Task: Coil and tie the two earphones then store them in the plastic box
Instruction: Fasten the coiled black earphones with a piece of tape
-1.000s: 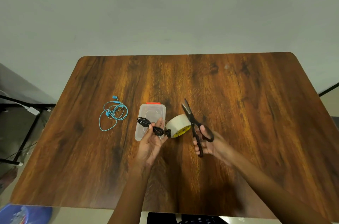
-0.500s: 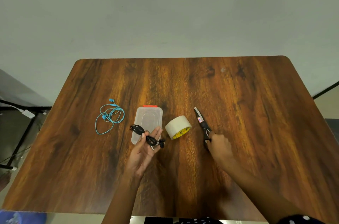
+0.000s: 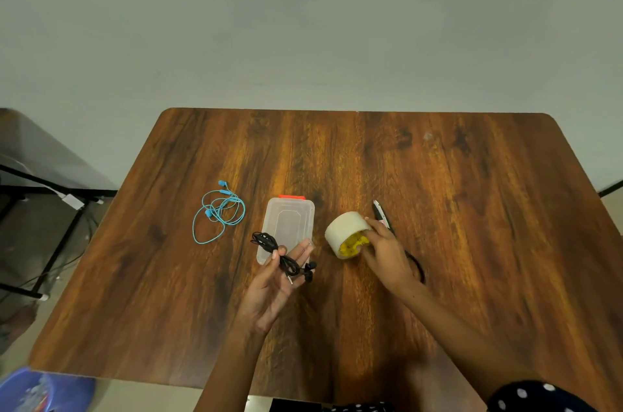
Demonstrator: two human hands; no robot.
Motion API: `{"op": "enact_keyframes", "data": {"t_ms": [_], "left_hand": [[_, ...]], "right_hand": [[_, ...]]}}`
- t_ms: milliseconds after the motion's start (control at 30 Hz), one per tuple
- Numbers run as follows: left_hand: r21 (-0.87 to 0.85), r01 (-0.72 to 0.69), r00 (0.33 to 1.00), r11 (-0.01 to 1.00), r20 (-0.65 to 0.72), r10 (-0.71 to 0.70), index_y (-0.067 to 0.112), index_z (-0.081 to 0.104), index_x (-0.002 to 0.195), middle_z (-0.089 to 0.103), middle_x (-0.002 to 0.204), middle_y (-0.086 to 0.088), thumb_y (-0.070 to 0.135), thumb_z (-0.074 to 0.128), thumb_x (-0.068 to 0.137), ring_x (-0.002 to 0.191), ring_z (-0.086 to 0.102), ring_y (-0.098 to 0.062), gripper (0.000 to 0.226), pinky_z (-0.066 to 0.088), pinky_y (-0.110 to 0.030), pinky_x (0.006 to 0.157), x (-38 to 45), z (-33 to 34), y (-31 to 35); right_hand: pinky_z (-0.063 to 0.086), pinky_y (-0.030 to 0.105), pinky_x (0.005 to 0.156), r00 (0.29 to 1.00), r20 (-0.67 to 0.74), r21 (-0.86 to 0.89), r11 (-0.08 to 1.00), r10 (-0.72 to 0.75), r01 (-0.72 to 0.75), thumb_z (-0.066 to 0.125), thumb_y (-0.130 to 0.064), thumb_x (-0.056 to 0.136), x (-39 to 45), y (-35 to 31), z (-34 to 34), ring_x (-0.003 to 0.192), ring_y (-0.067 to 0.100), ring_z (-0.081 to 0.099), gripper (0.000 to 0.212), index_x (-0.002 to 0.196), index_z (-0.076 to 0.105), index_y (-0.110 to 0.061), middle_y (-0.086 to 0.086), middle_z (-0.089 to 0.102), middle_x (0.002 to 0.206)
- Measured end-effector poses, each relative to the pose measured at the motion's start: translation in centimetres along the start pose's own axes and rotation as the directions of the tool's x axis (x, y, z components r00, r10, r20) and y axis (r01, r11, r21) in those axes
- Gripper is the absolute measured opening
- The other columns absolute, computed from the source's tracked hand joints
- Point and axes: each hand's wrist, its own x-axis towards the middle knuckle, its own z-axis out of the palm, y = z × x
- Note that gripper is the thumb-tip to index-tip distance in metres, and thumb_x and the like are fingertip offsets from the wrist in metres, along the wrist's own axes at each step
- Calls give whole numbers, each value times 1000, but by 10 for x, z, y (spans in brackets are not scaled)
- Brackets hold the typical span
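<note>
My left hand (image 3: 275, 280) holds a coiled black earphone (image 3: 281, 256) pinched between thumb and fingers, just in front of the clear plastic box (image 3: 287, 226) with its red latch. A loose blue earphone (image 3: 219, 211) lies on the table to the left of the box. My right hand (image 3: 384, 251) grips a roll of pale tape (image 3: 347, 232) with a yellow core, fingers reaching into the core, right of the box.
Black scissors (image 3: 384, 217) lie on the wooden table (image 3: 472, 209) behind my right hand, their handles partly hidden by my wrist. A black metal frame (image 3: 50, 195) stands off the table's left edge. A blue object (image 3: 40, 391) sits at the bottom left.
My right hand put the scissors down on the table and moved left to take hold of the tape roll. My left hand kept holding the black earphone.
</note>
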Motion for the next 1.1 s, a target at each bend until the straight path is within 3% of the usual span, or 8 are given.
{"op": "enact_keyframes", "data": {"t_ms": [100,333,433,533,633,733,867,1100], "left_hand": [[32,1,1000,999,14,-2,13,69,86,47,136,-31,23,88,63,127,48,-37,31,36,-55,103,-2,0,2],[86,54,997,995,47,-58,10,57,108,51,131,-32,26,87,64,122,53,-39,55,47,-56,95,-6,-1,7],[115,91,993,989,62,-99,9,50,113,52,130,-31,26,87,63,121,54,-38,64,51,-54,90,-5,0,11],[137,113,989,984,77,-124,12,64,101,51,131,-32,26,87,64,121,54,-39,46,52,-54,87,-6,0,16],[209,115,986,971,98,-138,14,67,84,52,130,-31,30,85,67,122,53,-38,29,50,-54,89,-7,2,20],[266,133,979,955,117,-169,15,67,82,53,129,-31,31,82,70,122,53,-37,25,50,-55,90,-7,5,21],[314,165,966,935,139,-217,14,63,86,53,130,-30,32,79,74,124,51,-38,27,48,-55,93,-11,-4,33],[304,190,961,933,138,-240,15,68,92,56,126,-29,31,80,72,115,59,-36,28,53,-52,85,-8,-8,40]], "right_hand": [[46,37,91,995,-98,-151,988,13,-28,62,-10,87,3,-1,-7,110,29,55,28,114,65,-8,10,62,120],[40,26,67,994,11,-242,965,111,-105,49,-6,91,8,1,-9,94,25,60,23,98,70,-11,7,67,104],[46,29,69,985,27,-268,951,168,-155,51,-5,90,8,0,-8,89,26,63,20,93,70,-9,9,67,103],[54,36,73,993,-61,-315,942,102,-116,55,-6,88,5,-9,-8,99,25,59,17,98,69,-7,8,64,109],[54,35,74,994,-90,-6,998,-58,58,62,-13,87,5,-37,-15,90,19,64,12,96,70,-9,4,68,98],[51,31,78,968,243,442,895,-55,-61,57,-29,93,10,-69,-30,87,11,67,25,96,71,-9,-1,72,92],[52,26,76,811,577,501,825,-92,-263,58,-30,91,20,-92,-32,83,9,68,22,92,70,-11,-2,71,86],[54,30,74,852,502,559,808,-151,-187,73,-15,81,24,-90,-32,81,9,66,8,88,73,-12,0,72,87]]}}
